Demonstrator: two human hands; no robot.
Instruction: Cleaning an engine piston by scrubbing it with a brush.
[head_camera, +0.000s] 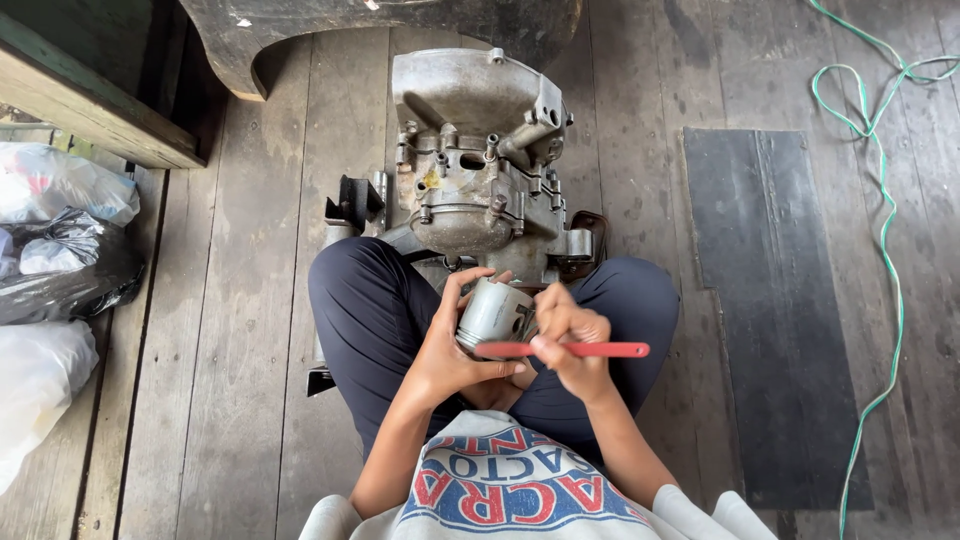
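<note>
A small grey metal piston (492, 310) sits in my left hand (450, 345), with the fingers wrapped around its side. My right hand (570, 345) grips a thin red-handled tool (590, 350), held level, its tip against the piston's lower edge. Both hands hover over my lap, between my knees in dark trousers. Just beyond them, a dirty grey engine block (480, 160) with studs and bolts stands on the wooden plank floor (250, 300).
A dark rubber mat (770, 300) lies on the floor at the right, with a green cord (885, 200) looping beside it. Black and white plastic bags (50, 260) are piled at the left. A dark curved body panel (380, 25) overhangs the top.
</note>
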